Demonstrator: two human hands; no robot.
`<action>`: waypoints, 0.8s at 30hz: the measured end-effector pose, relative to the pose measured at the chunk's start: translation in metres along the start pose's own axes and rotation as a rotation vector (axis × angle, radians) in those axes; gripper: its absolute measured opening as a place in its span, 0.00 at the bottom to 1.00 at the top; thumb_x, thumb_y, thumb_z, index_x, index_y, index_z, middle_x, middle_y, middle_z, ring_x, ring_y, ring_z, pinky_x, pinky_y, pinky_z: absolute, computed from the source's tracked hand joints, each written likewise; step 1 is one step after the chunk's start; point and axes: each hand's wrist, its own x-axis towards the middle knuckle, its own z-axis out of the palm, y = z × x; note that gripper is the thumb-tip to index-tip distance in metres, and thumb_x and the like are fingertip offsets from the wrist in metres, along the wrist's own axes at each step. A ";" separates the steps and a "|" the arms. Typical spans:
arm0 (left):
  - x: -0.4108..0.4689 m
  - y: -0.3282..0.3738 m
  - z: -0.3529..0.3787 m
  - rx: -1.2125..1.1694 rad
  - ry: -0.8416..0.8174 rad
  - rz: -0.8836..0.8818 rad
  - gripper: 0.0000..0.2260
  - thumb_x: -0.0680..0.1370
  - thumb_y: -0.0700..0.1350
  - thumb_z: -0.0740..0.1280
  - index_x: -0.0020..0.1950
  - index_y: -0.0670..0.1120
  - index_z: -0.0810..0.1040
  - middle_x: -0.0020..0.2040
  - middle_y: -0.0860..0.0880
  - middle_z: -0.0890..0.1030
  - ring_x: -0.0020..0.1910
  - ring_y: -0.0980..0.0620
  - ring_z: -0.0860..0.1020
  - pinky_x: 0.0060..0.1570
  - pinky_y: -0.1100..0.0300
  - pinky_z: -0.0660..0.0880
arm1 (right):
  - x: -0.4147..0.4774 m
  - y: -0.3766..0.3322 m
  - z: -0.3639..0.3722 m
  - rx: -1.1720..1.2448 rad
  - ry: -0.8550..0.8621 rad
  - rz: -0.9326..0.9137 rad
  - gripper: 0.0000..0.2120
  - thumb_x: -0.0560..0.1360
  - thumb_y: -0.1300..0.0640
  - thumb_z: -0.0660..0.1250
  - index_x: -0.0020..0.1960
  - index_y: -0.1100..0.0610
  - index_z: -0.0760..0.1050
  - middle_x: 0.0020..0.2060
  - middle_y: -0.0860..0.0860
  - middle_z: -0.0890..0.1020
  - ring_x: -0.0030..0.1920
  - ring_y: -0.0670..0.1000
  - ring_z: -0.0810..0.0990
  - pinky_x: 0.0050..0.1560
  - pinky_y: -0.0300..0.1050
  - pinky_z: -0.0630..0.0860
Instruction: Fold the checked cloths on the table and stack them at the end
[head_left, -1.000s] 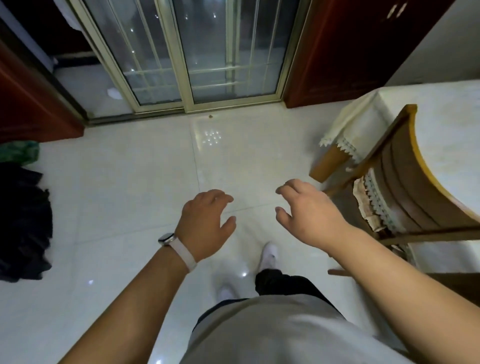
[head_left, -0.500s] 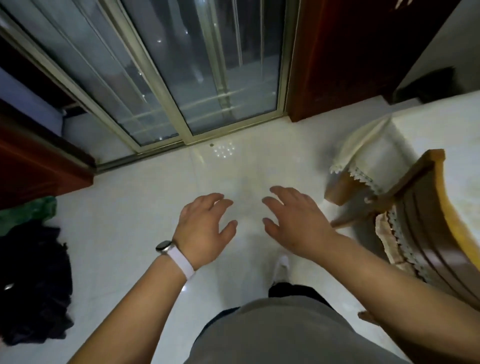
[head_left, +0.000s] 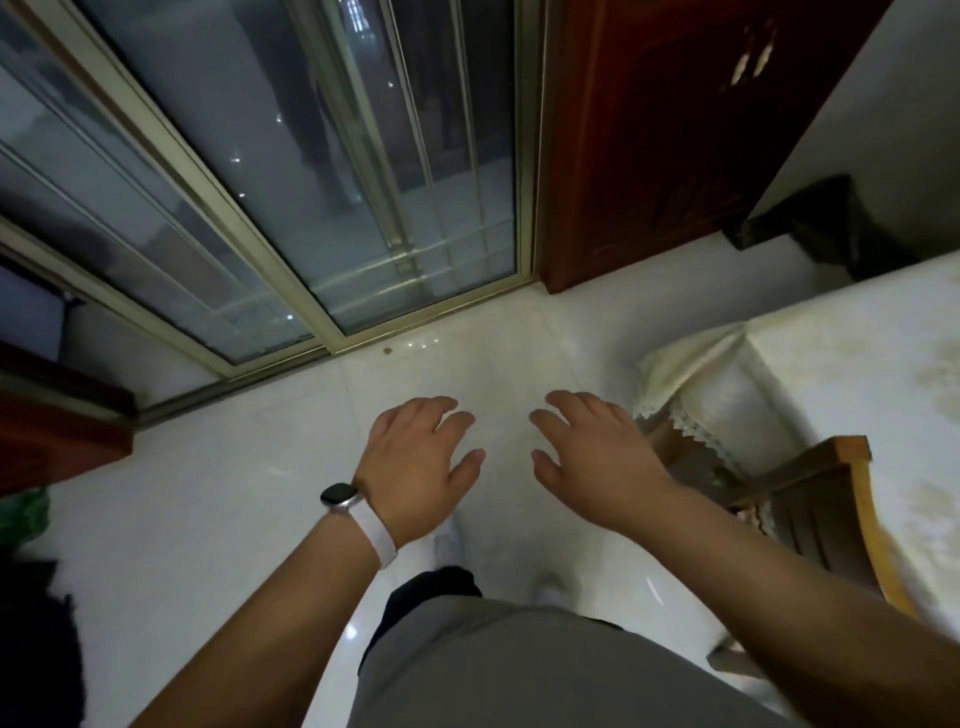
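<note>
My left hand (head_left: 421, 457), with a white-strapped watch on its wrist, hovers over the pale tiled floor with fingers spread and nothing in it. Just to its right, my right hand (head_left: 592, 457) is held out the same way, empty and with fingers apart. The table (head_left: 857, 374) with a cream lace-edged cover fills the right side, its near corner just right of my right hand. No checked cloth shows on the part of the table in view.
A wooden chair (head_left: 831, 519) stands against the table at the right. Sliding glass doors (head_left: 291, 187) run across the top, a dark red cabinet (head_left: 670, 130) beside them. A black bag (head_left: 821, 228) sits by the far wall. Dark clothing (head_left: 31, 649) lies at the lower left.
The view has tilted up and turned, so the glass doors fill more of the top and the table shifted lower right. Both hands stay held out, empty, fingers spread wider.
</note>
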 end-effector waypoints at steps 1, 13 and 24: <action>0.012 -0.005 0.002 -0.009 0.006 0.014 0.23 0.77 0.60 0.55 0.62 0.50 0.78 0.62 0.47 0.78 0.60 0.44 0.76 0.59 0.48 0.70 | 0.010 0.003 -0.002 0.001 -0.003 0.017 0.21 0.71 0.46 0.64 0.59 0.55 0.79 0.59 0.57 0.80 0.56 0.59 0.80 0.54 0.53 0.76; 0.223 -0.100 -0.008 -0.121 -0.109 0.252 0.25 0.77 0.60 0.51 0.63 0.50 0.78 0.64 0.48 0.77 0.62 0.46 0.74 0.60 0.49 0.69 | 0.182 0.026 -0.039 0.032 -0.124 0.255 0.22 0.79 0.44 0.57 0.70 0.51 0.70 0.70 0.53 0.71 0.68 0.57 0.70 0.68 0.53 0.65; 0.361 -0.141 -0.044 -0.232 -0.083 0.504 0.21 0.77 0.57 0.54 0.62 0.50 0.78 0.61 0.51 0.78 0.60 0.49 0.74 0.57 0.51 0.73 | 0.276 0.034 -0.086 0.001 0.019 0.505 0.18 0.76 0.46 0.63 0.62 0.52 0.77 0.63 0.53 0.77 0.60 0.58 0.77 0.59 0.54 0.73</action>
